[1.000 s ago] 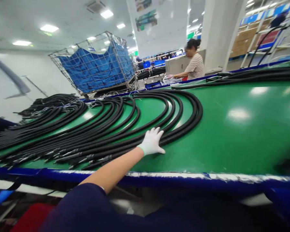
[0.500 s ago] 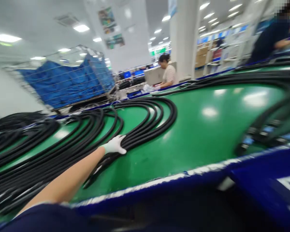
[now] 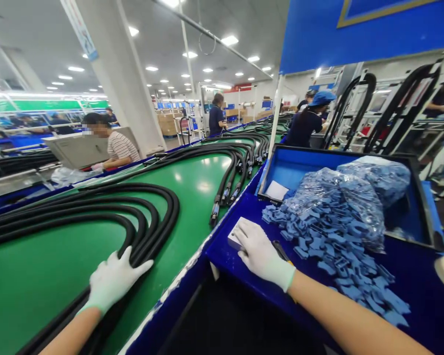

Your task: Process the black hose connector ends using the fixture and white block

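Left hand [image 3: 114, 278] lies spread on near black hoses [image 3: 159, 231]; right hand [image 3: 261, 251] touches a white block [image 3: 234, 239], grip unclear.

Bright white light from ceiling lamps [image 3: 230, 40] leaves glare spots on the green bench [image 3: 192, 212] and glints on a plastic bag [image 3: 323, 185]. Left hand [image 3: 114, 280] and right hand [image 3: 261, 254] look fairly sharp; distant background softens; edges stretch.

The head-worn camera looks forward and down, close above the green table [image 3: 196, 197].
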`<state>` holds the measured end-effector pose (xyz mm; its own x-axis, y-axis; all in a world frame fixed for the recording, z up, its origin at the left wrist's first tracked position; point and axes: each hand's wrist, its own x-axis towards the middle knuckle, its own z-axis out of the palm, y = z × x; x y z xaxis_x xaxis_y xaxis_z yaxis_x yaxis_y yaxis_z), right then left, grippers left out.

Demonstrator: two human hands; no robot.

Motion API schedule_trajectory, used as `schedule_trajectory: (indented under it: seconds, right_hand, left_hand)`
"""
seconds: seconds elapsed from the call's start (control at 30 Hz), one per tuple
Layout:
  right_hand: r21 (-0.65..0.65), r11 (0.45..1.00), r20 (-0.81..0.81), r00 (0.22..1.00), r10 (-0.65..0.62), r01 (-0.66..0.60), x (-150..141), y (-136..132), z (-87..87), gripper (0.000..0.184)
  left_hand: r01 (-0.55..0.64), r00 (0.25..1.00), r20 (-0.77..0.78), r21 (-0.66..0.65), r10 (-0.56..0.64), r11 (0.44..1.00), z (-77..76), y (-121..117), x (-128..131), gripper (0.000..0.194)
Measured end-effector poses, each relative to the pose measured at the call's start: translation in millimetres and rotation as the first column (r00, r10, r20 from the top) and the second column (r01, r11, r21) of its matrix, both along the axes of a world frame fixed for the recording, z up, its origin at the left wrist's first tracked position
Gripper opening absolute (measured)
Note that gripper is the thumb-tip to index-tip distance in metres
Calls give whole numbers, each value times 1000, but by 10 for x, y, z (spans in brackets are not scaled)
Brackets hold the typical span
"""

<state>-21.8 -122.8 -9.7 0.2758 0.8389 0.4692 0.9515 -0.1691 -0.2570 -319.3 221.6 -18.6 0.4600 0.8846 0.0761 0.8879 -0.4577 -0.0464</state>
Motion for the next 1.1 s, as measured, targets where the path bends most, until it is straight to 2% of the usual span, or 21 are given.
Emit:
schedule_trajectory:
  seconds: [0.1, 0.17, 0.2, 0.3, 0.37, 0.43, 0.5, 0.6, 0.7, 0.73, 0.77, 0.8, 0.83, 0.87, 0.9, 0.97, 1.0, 1.03, 1.07, 1.1]
  right_hand:
    - [3, 1000, 8, 1000, 23, -23, 34, -30, -22, 69]
    - [5, 999, 21, 999, 43, -43, 59, -30, -62, 67]
    - [2, 999, 26, 998, 49, -49, 73, -23, -90, 65]
    - [-10, 999, 35, 998, 50, -50, 130, 14, -195, 61]
    - [-28, 998, 41, 998, 51, -49, 173, 31, -263, 60]
    - [-37, 998, 48, 998, 51, -49, 203, 34, -305, 59]
    - [-36, 998, 47, 998, 46, -44, 203, 27, -295, 60]
    - [-26, 999, -4, 999, 48, -48, 83, 17, -135, 53]
    - [-12, 993, -250, 962, 108, -114, -233, 46, 140, 44]
    - [-7, 988, -391, 910, 141, -156, -366, 68, 224, 50]
    - [-11, 976, -555, 813, 175, -218, -495, 95, 291, 61]
    - [5, 964, -705, 683, 191, -264, -610, 121, 336, 71]
    - [21, 959, -807, 562, 183, -283, -697, 140, 359, 75]
    - [38, 965, -866, 472, 161, -261, -752, 143, 362, 69]
    - [53, 976, -905, 403, 136, -209, -772, 125, 352, 60]
    - [50, 992, -936, 341, 86, -112, -728, 4, 322, 41]
    - [34, 995, -941, 332, 62, -91, -683, -94, 317, 36]
    - [9, 995, -942, 332, 41, -95, -636, -208, 324, 31]
    - [-20, 993, -941, 339, 20, -114, -595, -327, 343, 28]
    - [-51, 989, -937, 349, 0, -136, -564, -442, 371, 26]
  left_hand:
    - [85, 996, 14, -82, -85, 993, 236, -149, 714, 104]
    - [161, 987, -4, -99, -162, 982, 286, -193, 967, 97]
    - [205, 978, -18, -110, -209, 972, 269, -203, 1014, 92]
    - [310, 944, -55, -175, -324, 934, 129, -254, 892, 76]
    - [320, 934, -79, -252, -349, 913, 54, -319, 711, 67]
    - [299, 934, -91, -335, -347, 893, 51, -359, 566, 60]
    - [293, 935, -65, -420, -350, 859, 134, -339, 516, 51]
    - [368, 918, 87, -544, -386, 754, 390, -264, 638, 45]
    - [520, 854, 332, -573, -401, 633, 662, -361, 904, 47]
    - [586, 808, 457, -555, -371, 590, 723, -458, 1002, 47]
    - [649, 745, 586, -523, -320, 553, 763, -583, 1095, 47]
    - [701, 671, 697, -484, -254, 524, 784, -728, 1176, 46]
    - [735, 607, 770, -451, -195, 506, 790, -880, 1241, 46]
    - [745, 577, 799, -433, -166, 507, 785, -1029, 1285, 46]
    - [731, 582, 793, -413, -181, 544, 773, -1163, 1306, 47]
    - [657, 609, 740, -268, -287, 704, 741, -1358, 1298, 49]
    - [611, 599, 711, -107, -369, 784, 723, -1415, 1281, 52]
    - [596, 553, 673, 93, -491, 798, 704, -1450, 1268, 55]
    - [674, 480, 588, 228, -651, 702, 683, -1474, 1263, 52]
    - [779, 372, 478, 305, -795, 548, 662, -1496, 1269, 46]
